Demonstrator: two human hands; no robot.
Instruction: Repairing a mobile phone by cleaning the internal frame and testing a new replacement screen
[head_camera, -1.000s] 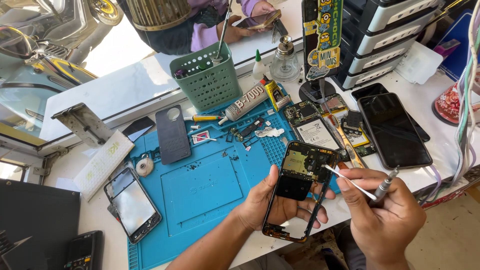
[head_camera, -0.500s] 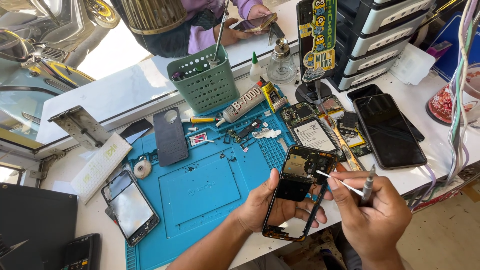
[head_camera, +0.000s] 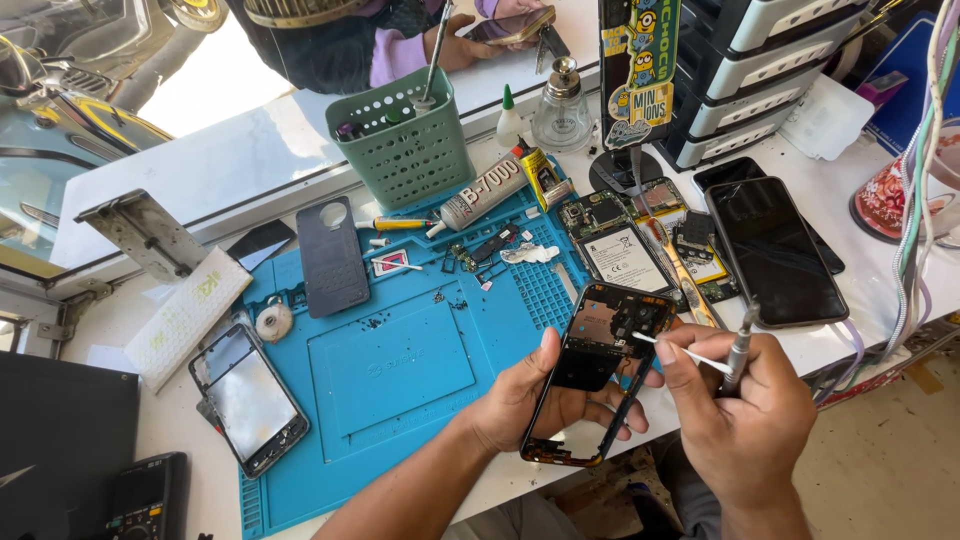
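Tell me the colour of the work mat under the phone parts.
Blue; the work mat shows best in the head view.

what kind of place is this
Most likely a phone repair stall or workbench. A blue repair mat covers the counter, opened phones lie about, and the left hand holds a stripped phone frame.

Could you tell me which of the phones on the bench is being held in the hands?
The opened phone frame, gripped by the left hand; the others lie on the table or mat.
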